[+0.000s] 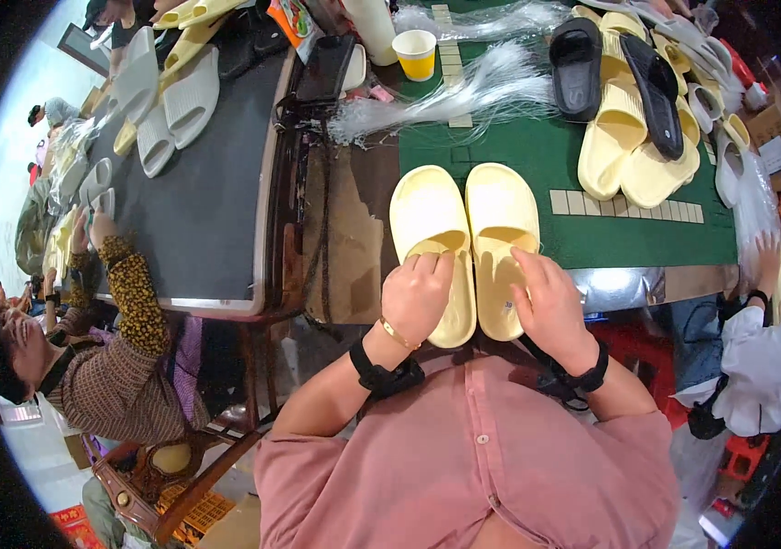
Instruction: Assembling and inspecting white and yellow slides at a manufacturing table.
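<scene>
A pair of pale yellow slide slippers lies side by side in front of me, toes pointing away and heels at the near table edge. Over the left slipper (429,197) my left hand (416,297) is closed, its fingers curled near the strap's opening; what they pinch, if anything, is hidden. My right hand (553,297) reaches over the outer side of the right slipper (502,201). Its fingertips are by the edge of that strap, and the thumb stands apart above the insole. No object shows between those fingers.
Bundles of clear plastic strands (463,91) lie beyond the slippers, near a yellow and white paper cup (416,57). More yellow and black slippers (612,137) are piled at the far right. Leftward, a co-worker (116,366) sits at a dark table (216,210) holding grey slippers.
</scene>
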Available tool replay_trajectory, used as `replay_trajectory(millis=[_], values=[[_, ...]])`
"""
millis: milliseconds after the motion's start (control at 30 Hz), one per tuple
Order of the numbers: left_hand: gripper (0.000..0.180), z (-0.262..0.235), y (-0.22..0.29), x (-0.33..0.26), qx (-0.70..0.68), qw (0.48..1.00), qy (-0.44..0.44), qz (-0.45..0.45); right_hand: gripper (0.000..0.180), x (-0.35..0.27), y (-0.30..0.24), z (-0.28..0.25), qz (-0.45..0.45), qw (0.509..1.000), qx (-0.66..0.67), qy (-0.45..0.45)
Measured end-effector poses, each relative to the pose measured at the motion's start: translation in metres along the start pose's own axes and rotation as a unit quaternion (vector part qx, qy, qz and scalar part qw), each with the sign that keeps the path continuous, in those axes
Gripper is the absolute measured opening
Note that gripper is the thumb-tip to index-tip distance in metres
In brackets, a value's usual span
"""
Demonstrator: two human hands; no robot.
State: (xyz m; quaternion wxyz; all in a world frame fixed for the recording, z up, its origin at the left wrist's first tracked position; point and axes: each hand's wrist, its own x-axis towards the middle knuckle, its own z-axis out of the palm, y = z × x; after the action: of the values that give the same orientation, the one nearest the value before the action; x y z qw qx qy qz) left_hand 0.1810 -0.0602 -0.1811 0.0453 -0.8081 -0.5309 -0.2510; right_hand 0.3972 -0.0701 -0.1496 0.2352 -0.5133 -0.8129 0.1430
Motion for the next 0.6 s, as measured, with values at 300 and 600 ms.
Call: replay_trajectory(millis=[300, 600], values=[[0.011, -0.005, 0.0, -0.001, -0.026, 0.999, 0.0, 0.035, 0.044, 0.028, -0.004, 0.025, -0.037, 0.996, -0.071, -0.044], [0.012, -0.002, -0.001, 0.003, -0.029, 0.999, 0.015, 0.016, 0.047, 0.029, -0.001, 0.016, -0.054, 0.995, -0.085, -0.02]])
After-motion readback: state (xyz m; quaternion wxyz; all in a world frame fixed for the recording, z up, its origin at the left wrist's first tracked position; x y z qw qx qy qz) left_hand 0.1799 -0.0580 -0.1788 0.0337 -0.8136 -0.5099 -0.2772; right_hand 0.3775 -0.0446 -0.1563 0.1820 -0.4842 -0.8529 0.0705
